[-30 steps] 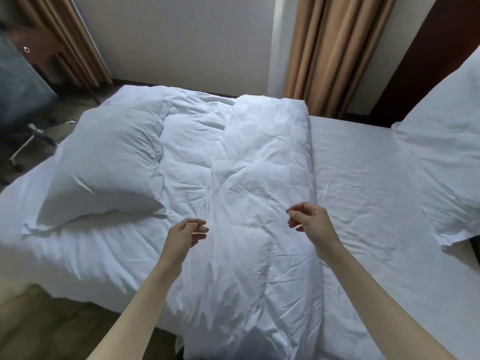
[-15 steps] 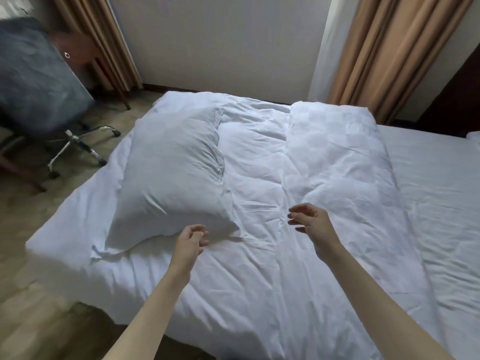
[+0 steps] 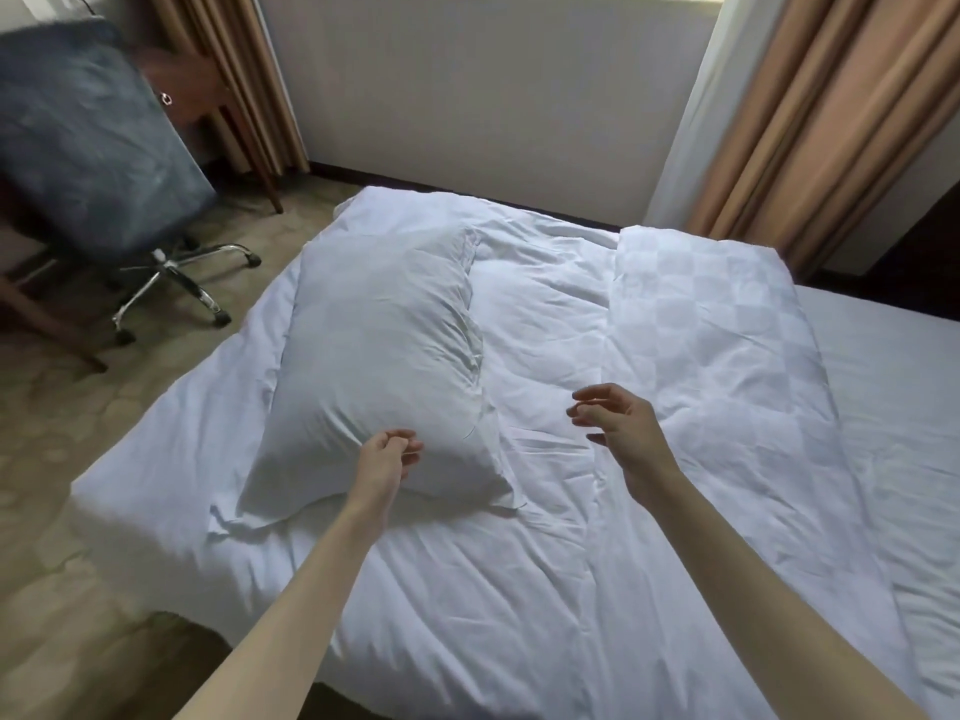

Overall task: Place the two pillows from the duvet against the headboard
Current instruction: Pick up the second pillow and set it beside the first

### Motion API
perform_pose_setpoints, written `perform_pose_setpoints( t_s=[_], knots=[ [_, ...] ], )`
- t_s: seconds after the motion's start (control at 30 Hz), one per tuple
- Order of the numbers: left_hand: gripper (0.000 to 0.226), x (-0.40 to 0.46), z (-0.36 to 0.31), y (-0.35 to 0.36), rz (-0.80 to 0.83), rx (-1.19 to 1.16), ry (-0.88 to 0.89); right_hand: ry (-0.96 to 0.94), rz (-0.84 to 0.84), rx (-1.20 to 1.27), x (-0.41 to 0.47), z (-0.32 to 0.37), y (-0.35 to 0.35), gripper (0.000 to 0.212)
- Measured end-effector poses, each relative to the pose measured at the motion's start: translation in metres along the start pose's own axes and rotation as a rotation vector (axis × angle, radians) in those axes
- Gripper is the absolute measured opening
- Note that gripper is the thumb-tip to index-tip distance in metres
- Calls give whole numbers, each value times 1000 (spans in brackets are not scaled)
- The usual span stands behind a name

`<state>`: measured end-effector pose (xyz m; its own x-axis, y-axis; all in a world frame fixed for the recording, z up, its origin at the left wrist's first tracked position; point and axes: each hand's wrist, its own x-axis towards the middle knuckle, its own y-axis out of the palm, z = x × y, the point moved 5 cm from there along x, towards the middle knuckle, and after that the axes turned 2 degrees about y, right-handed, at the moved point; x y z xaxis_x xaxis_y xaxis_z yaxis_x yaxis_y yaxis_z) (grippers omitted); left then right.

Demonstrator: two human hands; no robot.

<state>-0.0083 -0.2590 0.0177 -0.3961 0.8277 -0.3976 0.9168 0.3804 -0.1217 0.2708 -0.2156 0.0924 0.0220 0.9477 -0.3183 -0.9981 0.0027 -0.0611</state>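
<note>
A white pillow (image 3: 384, 350) lies lengthways on the white duvet (image 3: 545, 537), near the bed's left edge. My left hand (image 3: 387, 462) hovers over the pillow's near end with its fingers loosely curled and nothing in them. To the right of the pillow, my right hand (image 3: 621, 426) is raised above the duvet with its fingers spread, holding nothing. The duvet is folded back into a thick checked band (image 3: 706, 324) on the right. Neither the second pillow nor the headboard is in view.
A bare white sheet (image 3: 893, 387) shows at the right of the bed. A swivel chair (image 3: 171, 283) with a dark blue back stands on the floor at the left, beside a wooden desk (image 3: 192, 90). Tan curtains (image 3: 831, 122) and a white wall lie behind the bed.
The view has swung left, so the pillow at the right edge has dropped out of sight. Both hands have moved left toward the pillow on the duvet; the right hand's fingers have spread.
</note>
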Motion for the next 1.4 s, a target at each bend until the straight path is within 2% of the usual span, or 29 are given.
perform_pose_setpoints(
  t_s=[0.17, 0.33, 0.57, 0.73, 0.93, 1.1, 1.33, 1.4],
  knots=[
    [22, 33, 1, 0, -88, 29, -4, 17, 2, -26, 31, 0, 8, 19],
    [31, 102, -17, -27, -186, 117, 19, 51, 18, -59, 82, 0, 50, 21],
    [37, 225, -42, -73, -137, 236, 11, 121, 8, -10, 171, 13, 140, 27],
    [42, 301, -57, -106, -148, 304, -7, 209, 24, -90, 236, 12, 190, 38],
    [61, 380, -47, -137, -139, 372, -192, 332, -18, -232, 311, -11, 233, 66],
    [73, 425, -29, -141, -171, 350, -303, 369, -33, -281, 363, -34, 239, 73],
    [94, 452, 5, -141, -213, 215, -443, 474, 31, -284, 414, -80, 253, 86],
    [100, 451, 13, -136, -240, 226, -477, 530, -16, -287, 421, -90, 257, 86]
  ],
)
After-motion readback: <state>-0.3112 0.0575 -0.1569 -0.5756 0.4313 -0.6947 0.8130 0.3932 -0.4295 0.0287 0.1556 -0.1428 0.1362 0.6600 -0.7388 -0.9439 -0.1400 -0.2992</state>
